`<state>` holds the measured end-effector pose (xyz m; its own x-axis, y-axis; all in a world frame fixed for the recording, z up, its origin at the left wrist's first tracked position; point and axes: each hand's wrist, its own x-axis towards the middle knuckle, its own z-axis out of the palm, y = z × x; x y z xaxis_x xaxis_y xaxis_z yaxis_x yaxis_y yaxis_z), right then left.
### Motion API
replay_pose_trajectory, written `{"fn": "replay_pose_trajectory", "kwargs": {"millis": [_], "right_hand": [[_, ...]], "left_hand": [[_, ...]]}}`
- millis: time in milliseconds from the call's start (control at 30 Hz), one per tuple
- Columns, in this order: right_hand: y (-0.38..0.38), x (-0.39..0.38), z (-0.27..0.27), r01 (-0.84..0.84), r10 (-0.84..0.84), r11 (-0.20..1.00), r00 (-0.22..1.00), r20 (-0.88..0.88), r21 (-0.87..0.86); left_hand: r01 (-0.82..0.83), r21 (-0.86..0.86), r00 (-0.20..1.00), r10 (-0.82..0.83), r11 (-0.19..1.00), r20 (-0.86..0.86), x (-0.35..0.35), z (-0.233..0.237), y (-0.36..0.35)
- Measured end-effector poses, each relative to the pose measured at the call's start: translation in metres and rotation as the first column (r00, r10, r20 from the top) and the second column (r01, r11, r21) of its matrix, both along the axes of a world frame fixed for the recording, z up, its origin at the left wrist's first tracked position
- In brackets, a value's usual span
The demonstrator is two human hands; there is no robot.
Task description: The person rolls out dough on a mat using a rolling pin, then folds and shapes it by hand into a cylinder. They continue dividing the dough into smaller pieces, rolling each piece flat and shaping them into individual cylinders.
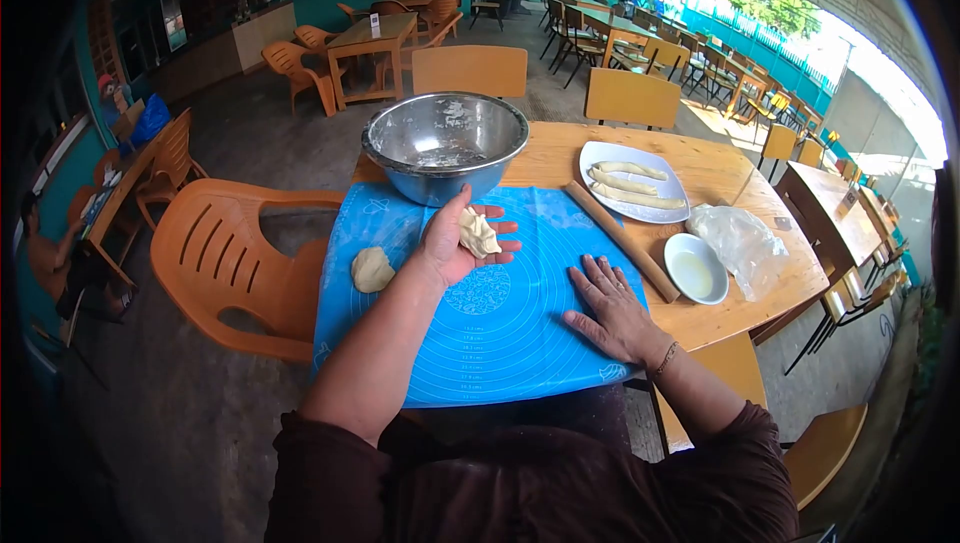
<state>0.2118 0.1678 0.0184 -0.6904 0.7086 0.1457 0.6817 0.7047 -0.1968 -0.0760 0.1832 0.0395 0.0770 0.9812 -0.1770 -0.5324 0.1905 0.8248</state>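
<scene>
My left hand point(446, 247) is turned palm up over the blue baking mat point(500, 353) and holds a creased piece of pale dough point(478, 232) against the fingers. Flat on the mat's right side lies my right hand point(611, 315), fingers stretched out, with nothing in it. A second lump of dough point(373, 270) rests at the mat's left edge, beside my left forearm. Just beyond my left hand stands a steel mixing bowl point(445, 155) with floury smears inside. A wooden rolling pin point(622, 241) lies slanted past my right fingers.
On the right of the wooden table point(740, 293) are a white plate point(597, 155) with dough strips, a small white bowl point(696, 269) and a clear plastic bag point(738, 243). An orange chair point(230, 263) stands at the left. Another person point(55, 248) sits far left.
</scene>
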Motion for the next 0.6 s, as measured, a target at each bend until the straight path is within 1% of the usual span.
{"fn": "replay_pose_trajectory", "kwargs": {"millis": [33,67,100,133,167,200,233,267,300,333,367,400,433,467,500,533,567,600], "right_hand": [[0.003,-0.002,0.004,-0.004,0.004,1.0,1.0,0.006,0.006],[0.008,-0.007,0.011,-0.003,-0.032,0.984,0.98,-0.194,-0.18],[0.014,-0.014,0.019,-0.041,-0.106,0.932,0.919,-0.379,-0.36],[0.017,-0.024,0.034,-0.104,-0.099,0.924,0.864,-0.494,-0.368],[0.025,-0.034,0.042,-0.103,-0.105,0.922,0.863,-0.495,-0.374],[0.034,-0.044,0.051,-0.185,-0.134,0.882,0.783,-0.607,-0.434],[0.039,-0.055,0.057,-0.275,-0.173,0.836,0.689,-0.704,-0.475],[0.04,-0.069,0.063,-0.279,-0.169,0.836,0.688,-0.706,-0.473],[0.037,-0.085,0.07,-0.315,-0.207,0.793,0.666,-0.717,-0.522],[0.034,-0.1,0.073,-0.353,-0.244,0.745,0.645,-0.724,-0.566],[0.038,-0.115,0.065,-0.359,-0.238,0.744,0.645,-0.727,-0.563],[0.045,-0.131,0.047,-0.279,-0.039,0.885,0.755,-0.655,-0.374],[0.043,-0.144,0.04,-0.231,0.128,0.963,0.849,-0.513,-0.141],[0.035,-0.153,0.034,-0.238,0.135,0.961,0.848,-0.512,-0.141],[0.019,-0.158,0.031,-0.142,0.065,0.984,0.854,-0.516,-0.112],[0.008,-0.159,0.027,-0.044,-0.005,0.996,0.853,-0.521,-0.081],[0.006,-0.16,0.02,-0.05,0.002,0.996,0.855,-0.519,-0.078],[0.003,-0.161,0.015,-0.068,0.08,0.997,0.785,-0.615,0.043]], "left_hand": [[-0.004,0.006,1.0,0.004,1.0,0.006,0.002,0.0,0.0],[0.03,0.009,0.999,-0.03,1.0,0.035,0.004,-0.001,0.0],[0.065,0.01,0.996,-0.066,0.998,0.061,0.006,-0.001,0.0],[0.068,0.005,0.996,-0.068,0.998,0.059,0.008,-0.002,0.001],[0.091,0.004,0.991,-0.091,0.996,0.093,0.011,-0.004,0.001],[0.112,0.005,0.986,-0.112,0.994,0.127,0.013,-0.005,0.001],[0.11,0.001,0.986,-0.11,0.994,0.126,0.013,-0.008,0.002],[0.14,0.033,0.969,-0.144,0.99,0.2,0.014,-0.01,0.003],[0.166,0.068,0.946,-0.179,0.984,0.271,0.015,-0.011,0.004],[0.162,0.07,0.947,-0.175,0.984,0.268,0.021,-0.01,0.002],[0.042,0.095,0.964,-0.066,0.995,0.258,0.031,-0.011,-0.001],[-0.078,0.121,0.967,0.045,0.99,0.251,0.036,-0.011,-0.003],[-0.085,0.123,0.967,0.052,0.989,0.25,0.035,-0.015,-0.003],[-0.079,0.087,0.927,0.041,0.993,0.372,0.034,-0.021,-0.001],[-0.069,0.051,0.871,0.035,0.996,0.49,0.031,-0.024,-0.001],[-0.032,0.066,0.913,0.002,0.997,0.408,0.026,-0.022,-0.004],[-0.038,0.07,0.911,0.006,0.997,0.411,0.027,-0.019,-0.004],[-0.087,0.071,0.931,0.056,0.994,0.362,0.031,-0.016,-0.004]]}}
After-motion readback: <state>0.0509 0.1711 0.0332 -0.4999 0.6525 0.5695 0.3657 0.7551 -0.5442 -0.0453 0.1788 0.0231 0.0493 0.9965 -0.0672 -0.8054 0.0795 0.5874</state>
